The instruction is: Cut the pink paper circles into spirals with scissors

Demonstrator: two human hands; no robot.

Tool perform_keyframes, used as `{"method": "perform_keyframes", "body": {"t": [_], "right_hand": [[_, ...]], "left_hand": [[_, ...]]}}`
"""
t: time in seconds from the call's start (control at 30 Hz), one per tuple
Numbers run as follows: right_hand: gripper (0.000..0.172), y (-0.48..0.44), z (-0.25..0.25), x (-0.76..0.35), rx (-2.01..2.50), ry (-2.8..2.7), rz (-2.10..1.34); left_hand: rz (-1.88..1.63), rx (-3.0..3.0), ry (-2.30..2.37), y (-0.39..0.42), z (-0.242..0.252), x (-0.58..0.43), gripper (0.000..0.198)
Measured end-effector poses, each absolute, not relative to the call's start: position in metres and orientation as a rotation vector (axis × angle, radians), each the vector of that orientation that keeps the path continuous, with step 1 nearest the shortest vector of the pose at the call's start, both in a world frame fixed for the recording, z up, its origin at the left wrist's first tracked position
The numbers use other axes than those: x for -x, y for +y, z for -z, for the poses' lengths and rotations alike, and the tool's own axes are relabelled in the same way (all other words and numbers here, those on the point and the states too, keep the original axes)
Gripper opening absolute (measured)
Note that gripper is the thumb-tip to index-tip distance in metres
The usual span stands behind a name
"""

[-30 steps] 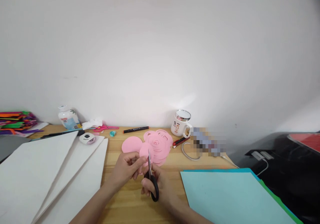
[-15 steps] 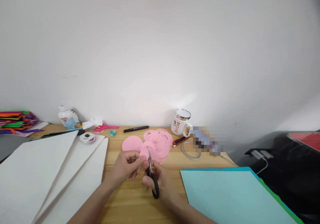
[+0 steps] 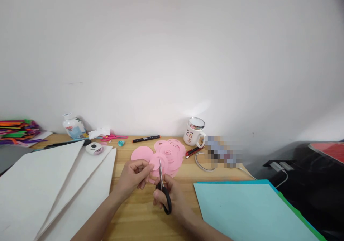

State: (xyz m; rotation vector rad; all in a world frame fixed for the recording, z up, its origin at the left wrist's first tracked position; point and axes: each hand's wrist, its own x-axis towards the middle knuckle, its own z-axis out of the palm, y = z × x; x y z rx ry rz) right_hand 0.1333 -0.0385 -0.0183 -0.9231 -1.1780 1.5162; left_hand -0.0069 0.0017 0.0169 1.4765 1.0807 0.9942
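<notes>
Between thumb and fingers, my left hand [image 3: 137, 174] pinches a pink paper piece [image 3: 155, 160] with a rounded edge. My right hand [image 3: 170, 192] is closed round the black handles of a pair of scissors [image 3: 161, 178], whose metal blades point away from me and meet the paper. Just beyond lies a pile of pink paper cut-outs [image 3: 176, 155], curved and ring-like, overlapping one another. A pink paper disc [image 3: 141, 153] rests on the desk left of the pile. Part of the held paper is covered by my left fingers.
White sheets [image 3: 53, 183] cover the left side, with a white tape dispenser [image 3: 94, 148] on them. Light blue sheets [image 3: 242, 205] lie at right. Along the wall stand a bottle [image 3: 73, 126], a black marker [image 3: 146, 139], pink scissors [image 3: 113, 137] and a white mug [image 3: 194, 133].
My left hand has shifted slightly left and up, and the held paper has turned a little. A pink strip now shows below it. The scissors have barely moved.
</notes>
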Motion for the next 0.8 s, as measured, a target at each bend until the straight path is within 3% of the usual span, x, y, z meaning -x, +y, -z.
{"method": "perform_keyframes", "body": {"t": [0.63, 0.8], "right_hand": [[0.034, -0.030, 0.027, -0.136, 0.980, -1.182, -1.482], [0.028, -0.020, 0.019, -0.148, 0.936, -1.131, -1.266]], "left_hand": [[-0.941, -1.448, 1.005, 0.009, -0.016, 0.013, 0.034], [-0.767, -1.369, 0.846, 0.014, -0.013, 0.028, 0.021]]}}
